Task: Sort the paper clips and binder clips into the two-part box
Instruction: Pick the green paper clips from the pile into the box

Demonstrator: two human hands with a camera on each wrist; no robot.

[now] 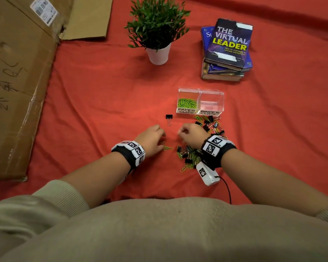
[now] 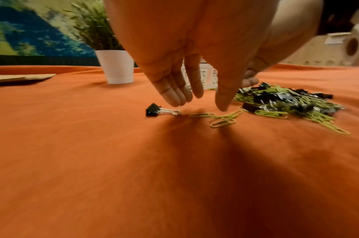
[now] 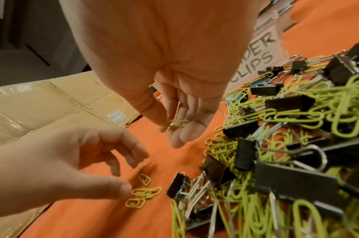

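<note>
A green paper clip (image 3: 177, 123) is pinched between the thumb and fingers (image 3: 191, 122) of the right hand (image 1: 192, 134), which is held above the red cloth (image 1: 102, 103) just left of the mixed pile of clips (image 1: 189, 155). The fingers of the left hand (image 1: 151, 139) are held straight and relaxed, pointing down at the cloth, and nothing is grasped by them; in the left wrist view their tips are seen just above a few loose paper clips (image 2: 221, 119). In the right wrist view these loose clips are seen beside the left thumb.

A single black binder clip (image 1: 169, 118) lies apart on the cloth, beyond the two hands and left of the box. The mixed pile, made of green paper clips and black binder clips, is spread from under the right wrist up to the front of the clear two-part box (image 1: 201, 91). The box's left half, labelled PAPER CLIPS, is seen to hold a heap of green paper clips (image 1: 187, 103); in the right half, labelled BINDER CLIPS, no contents can be made out.

Farther back on the cloth a potted plant (image 1: 157, 35) in a white pot and a stack of books (image 1: 226, 52) are placed. Flattened cardboard (image 1: 17, 82) is laid along the left side.
</note>
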